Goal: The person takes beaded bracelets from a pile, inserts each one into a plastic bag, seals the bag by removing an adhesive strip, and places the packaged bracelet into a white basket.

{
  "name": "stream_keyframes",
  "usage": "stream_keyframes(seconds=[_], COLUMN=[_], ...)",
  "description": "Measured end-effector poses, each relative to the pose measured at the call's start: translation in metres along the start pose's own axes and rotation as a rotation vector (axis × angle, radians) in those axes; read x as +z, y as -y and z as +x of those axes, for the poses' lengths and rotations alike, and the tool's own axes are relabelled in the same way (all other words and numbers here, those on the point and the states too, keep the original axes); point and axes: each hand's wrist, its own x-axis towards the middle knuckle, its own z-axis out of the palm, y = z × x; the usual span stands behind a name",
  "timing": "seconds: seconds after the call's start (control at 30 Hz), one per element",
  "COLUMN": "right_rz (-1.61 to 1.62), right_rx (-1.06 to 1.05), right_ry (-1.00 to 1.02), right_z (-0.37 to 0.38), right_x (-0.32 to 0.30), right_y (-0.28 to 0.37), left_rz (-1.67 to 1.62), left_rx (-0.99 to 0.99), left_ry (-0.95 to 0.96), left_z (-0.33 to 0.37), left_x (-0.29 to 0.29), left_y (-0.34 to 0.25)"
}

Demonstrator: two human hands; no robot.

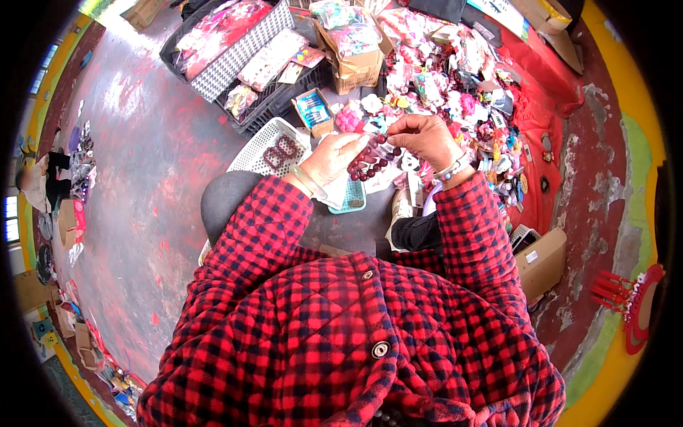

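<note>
We've got a dark-red round-bead strand (364, 176) up b/w our L hand (329, 158) & R hand (427, 144), thumb & fingers of each pinched closed on it, prob. so beads hang in view. White oval perforated plastic basket (244, 158), near L hand, corrals dark-red beaded bracelets (279, 154), prob. for easy reach.

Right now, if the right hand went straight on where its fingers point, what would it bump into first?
Past the dark red beads it holds, the right hand would probably meet the left hand, which faces it. Depth is unclear here, so it might pass slightly above or below.
</note>
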Motion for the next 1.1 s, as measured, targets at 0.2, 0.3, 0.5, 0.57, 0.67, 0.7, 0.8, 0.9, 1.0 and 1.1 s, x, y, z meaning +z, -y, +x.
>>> stream_keyframes(seconds=[0.2, 0.3, 0.5, 0.57, 0.67, 0.7, 0.8, 0.9, 1.0, 1.1], right_rz=[-0.163, -0.246, -0.177, -0.088, -0.183, -0.316, -0.338, -0.280, -0.150, -0.056], right_rx=[-0.224, -0.272, -0.193, -0.174, -0.303, -0.359, -0.317, -0.229, -0.179, -0.146], right_ry=[0.025, -0.035, -0.138, -0.169, -0.140, -0.167, -0.186, -0.198, -0.132, -0.073], right_z=[0.000, 0.002, 0.000, 0.004, 0.004, 0.003, 0.006, 0.005, 0.006, 0.004], right_x=[0.007, 0.015, 0.028, 0.027, 0.019, 0.017, 0.015, 0.016, 0.016, 0.019], right_y=[-0.005, -0.013, -0.006, -0.012, -0.011, -0.008, -0.011, -0.008, -0.009, -0.006], left_rz=[0.068, 0.071, -0.144, -0.203, -0.187, -0.046, -0.151, -0.118, -0.248, -0.150], left_rx=[-0.116, -0.107, -0.161, -0.136, -0.126, -0.066, -0.061, -0.054, -0.177, -0.114], left_ry=[0.101, 0.095, 0.039, 0.006, -0.012, -0.010, -0.010, 0.005, -0.014, -0.032], left_z=[0.000, -0.001, -0.004, -0.003, 0.001, 0.000, 0.001, 0.001, -0.002, -0.003], left_x=[-0.005, -0.002, 0.005, 0.005, 0.002, -0.001, 0.001, 0.002, 0.007, 0.008], left_y=[-0.001, -0.007, -0.029, -0.031, -0.025, -0.026, -0.020, -0.022, -0.029, -0.024])
